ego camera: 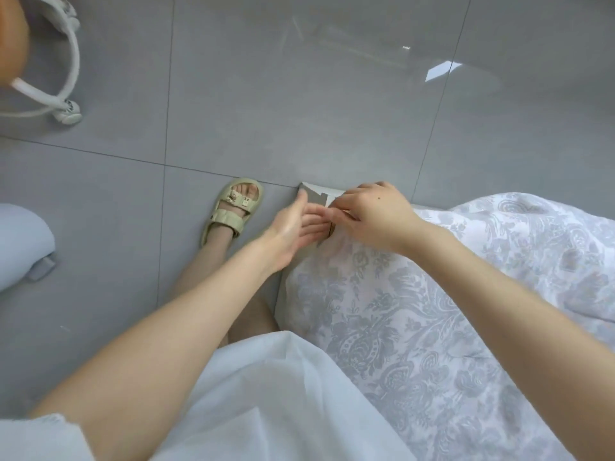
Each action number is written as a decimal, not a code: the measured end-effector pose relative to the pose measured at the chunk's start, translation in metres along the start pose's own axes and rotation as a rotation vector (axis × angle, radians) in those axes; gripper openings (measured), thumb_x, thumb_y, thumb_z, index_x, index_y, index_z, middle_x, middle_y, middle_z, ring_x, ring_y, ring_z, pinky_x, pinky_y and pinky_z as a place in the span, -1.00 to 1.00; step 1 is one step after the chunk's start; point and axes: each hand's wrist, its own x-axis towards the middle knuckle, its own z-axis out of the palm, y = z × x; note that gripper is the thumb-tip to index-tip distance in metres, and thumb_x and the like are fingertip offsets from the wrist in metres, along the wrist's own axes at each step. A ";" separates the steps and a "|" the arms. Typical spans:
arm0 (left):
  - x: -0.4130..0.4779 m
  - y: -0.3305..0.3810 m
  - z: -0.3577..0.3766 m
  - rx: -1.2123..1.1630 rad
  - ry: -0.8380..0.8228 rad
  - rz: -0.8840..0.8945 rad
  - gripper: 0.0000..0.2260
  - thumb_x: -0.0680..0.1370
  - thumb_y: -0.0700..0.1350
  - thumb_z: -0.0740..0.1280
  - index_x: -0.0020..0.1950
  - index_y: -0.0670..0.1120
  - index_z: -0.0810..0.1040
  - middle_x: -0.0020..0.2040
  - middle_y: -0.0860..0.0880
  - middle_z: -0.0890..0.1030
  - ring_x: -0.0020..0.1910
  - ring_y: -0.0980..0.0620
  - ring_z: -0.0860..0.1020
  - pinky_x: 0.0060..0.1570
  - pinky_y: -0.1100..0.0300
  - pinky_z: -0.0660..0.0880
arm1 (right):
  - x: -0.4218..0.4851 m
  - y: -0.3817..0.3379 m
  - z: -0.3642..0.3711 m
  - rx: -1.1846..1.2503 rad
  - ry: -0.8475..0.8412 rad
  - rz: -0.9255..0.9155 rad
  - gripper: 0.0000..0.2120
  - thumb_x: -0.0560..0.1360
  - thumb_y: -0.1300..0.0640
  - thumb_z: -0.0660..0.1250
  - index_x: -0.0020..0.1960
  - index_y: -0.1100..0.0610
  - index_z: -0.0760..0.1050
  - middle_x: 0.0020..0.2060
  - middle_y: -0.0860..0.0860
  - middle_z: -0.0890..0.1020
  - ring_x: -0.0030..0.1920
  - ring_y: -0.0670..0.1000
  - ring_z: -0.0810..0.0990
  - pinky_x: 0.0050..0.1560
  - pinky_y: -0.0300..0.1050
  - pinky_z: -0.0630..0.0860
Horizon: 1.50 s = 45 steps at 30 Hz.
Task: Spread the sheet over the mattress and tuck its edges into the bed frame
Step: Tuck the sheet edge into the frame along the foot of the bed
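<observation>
Looks mostly spread to me: the floral sheet (416, 327) covers the bed at lower right, and mid-frame the right hand (376, 216) pinches its corner with curled fingers at the grey bed frame (314, 196), left hand (294, 227) open alongside, so tucking's underway, other edges unseen.

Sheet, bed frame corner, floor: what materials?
Sheet: thin woven fabric, probably cotton; matte, soft folds, printed grey floral pattern.
Bed frame corner: smooth matte grey, hard edges; painted board or plastic, unclear.
Floor: glossy grey tile; grout lines, light reflections.
</observation>
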 end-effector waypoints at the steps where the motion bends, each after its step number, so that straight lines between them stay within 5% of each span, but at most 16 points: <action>1: -0.005 -0.006 -0.011 -0.014 0.119 0.062 -0.59 0.66 0.05 -0.01 -0.13 -0.15 0.50 -0.09 -0.15 0.58 -0.07 -0.06 0.56 0.03 0.11 0.51 | 0.001 -0.006 0.003 -0.113 0.018 -0.060 -0.63 0.61 -0.08 0.03 0.05 0.02 0.58 -0.03 -0.07 0.64 0.09 0.01 0.51 0.25 -0.08 0.27; 3: -0.020 -0.025 -0.031 0.022 0.259 0.113 -0.69 0.65 -0.09 0.08 -0.20 -0.16 0.48 -0.20 -0.14 0.54 -0.22 -0.02 0.51 -0.12 0.16 0.50 | -0.002 -0.015 0.008 -0.192 0.037 -0.141 -0.63 0.60 -0.05 0.02 0.03 0.03 0.58 -0.05 -0.08 0.63 0.10 0.02 0.49 0.38 -0.05 0.12; 5: -0.036 -0.054 -0.038 0.103 0.209 0.036 -0.77 0.59 -0.24 0.14 -0.19 -0.19 0.51 -0.24 -0.14 0.53 -0.26 -0.02 0.50 -0.19 0.17 0.48 | -0.008 -0.025 0.013 -0.256 0.054 -0.239 -0.62 0.57 0.01 -0.01 -0.02 0.04 0.59 -0.11 -0.07 0.63 0.05 0.05 0.50 0.39 -0.02 0.05; 9: -0.051 -0.105 -0.027 0.225 0.029 -0.065 -0.73 0.55 -0.37 0.14 0.15 -0.21 0.54 -0.02 -0.13 0.56 -0.05 -0.02 0.48 -0.03 0.13 0.42 | -0.025 -0.048 0.028 -0.433 -0.167 -0.355 -0.66 0.56 0.02 0.01 -0.02 0.03 0.56 -0.11 -0.07 0.60 0.04 0.06 0.49 0.39 -0.01 0.06; 14: -0.047 -0.131 -0.023 0.121 -0.029 0.017 -0.74 0.64 -0.19 0.08 0.19 -0.09 0.53 0.16 -0.01 0.55 0.15 0.09 0.48 0.20 0.25 0.38 | -0.032 -0.058 0.046 -0.565 -0.317 -0.287 -0.44 0.61 -0.15 -0.17 0.05 0.07 0.56 0.01 -0.01 0.60 0.10 0.08 0.46 0.24 0.03 0.20; 18: -0.031 -0.143 -0.027 0.184 -0.060 -0.027 -0.66 0.63 0.03 0.08 0.34 -0.01 0.45 0.29 -0.04 0.53 0.29 0.00 0.45 0.36 0.00 0.32 | -0.007 -0.071 0.063 -0.631 -0.435 -0.228 -0.40 0.61 -0.18 -0.22 -0.14 0.07 0.52 -0.04 0.01 0.63 0.05 0.04 0.52 0.20 -0.02 0.23; 22: -0.023 -0.150 -0.023 0.113 -0.116 -0.063 -0.63 0.62 0.06 0.03 0.21 -0.08 0.52 0.22 -0.09 0.56 0.14 0.14 0.55 0.17 0.15 0.48 | -0.003 -0.070 0.071 -0.646 -0.484 -0.198 -0.39 0.61 -0.19 -0.24 -0.15 0.08 0.50 0.00 0.05 0.65 0.10 0.05 0.53 0.30 0.00 0.20; 24: -0.019 -0.154 -0.011 0.081 -0.165 -0.107 -0.62 0.63 0.07 -0.01 0.11 0.00 0.58 0.14 -0.06 0.62 0.07 0.17 0.60 0.03 0.29 0.52 | -0.013 -0.064 0.072 -0.630 -0.466 -0.217 -0.38 0.60 -0.20 -0.25 -0.31 0.11 0.39 -0.05 0.07 0.66 0.09 0.06 0.53 0.30 0.02 0.20; 29: -0.011 -0.144 0.003 0.141 -0.166 -0.084 -0.54 0.60 0.19 -0.11 0.39 0.10 0.35 0.31 0.03 0.46 0.28 0.09 0.39 0.16 0.22 0.30 | -0.005 -0.064 0.074 -0.627 -0.454 -0.179 -0.39 0.57 -0.26 -0.27 -0.38 0.10 0.26 -0.04 0.08 0.65 0.16 0.06 0.51 0.33 0.01 0.23; 34: -0.029 -0.155 -0.032 -0.027 -0.119 -0.081 -0.49 0.62 0.19 -0.05 0.04 -0.04 0.63 0.00 -0.03 0.63 -0.05 0.06 0.60 -0.13 0.31 0.51 | 0.001 -0.065 0.073 -0.575 -0.475 -0.084 -0.28 0.54 -0.30 -0.29 -0.46 0.12 0.34 -0.39 0.01 0.49 0.02 0.08 0.54 0.05 -0.06 0.38; 38: -0.051 -0.204 -0.053 -0.112 -0.022 0.014 -0.56 0.66 0.05 -0.04 0.17 -0.13 0.56 0.08 -0.02 0.62 -0.01 0.16 0.58 -0.11 0.48 0.48 | -0.023 -0.063 0.062 -0.580 -0.434 -0.124 -0.28 0.52 -0.29 -0.32 -0.50 0.11 0.32 -0.49 -0.01 0.41 -0.24 0.06 0.45 -0.09 -0.07 0.38; 42: -0.050 -0.214 -0.023 -0.124 -0.309 -0.219 -0.43 0.58 0.28 -0.09 0.19 0.01 0.57 0.14 0.04 0.62 0.13 0.09 0.56 0.17 0.22 0.47 | -0.059 -0.057 0.049 -0.554 -0.295 -0.194 -0.22 0.30 -0.34 -0.51 -0.59 0.10 0.27 -0.61 -0.02 0.34 -0.20 0.10 0.54 -0.06 -0.11 0.26; 45: -0.033 -0.202 -0.007 -0.102 -0.262 -0.253 -0.49 0.55 0.31 0.01 0.09 0.02 0.60 0.19 -0.07 0.60 0.15 -0.02 0.56 0.27 0.06 0.42 | -0.048 -0.055 0.056 -0.537 -0.234 -0.186 -0.26 0.38 -0.35 -0.41 -0.58 0.12 0.23 -0.60 -0.01 0.36 -0.34 0.06 0.51 -0.10 -0.10 0.40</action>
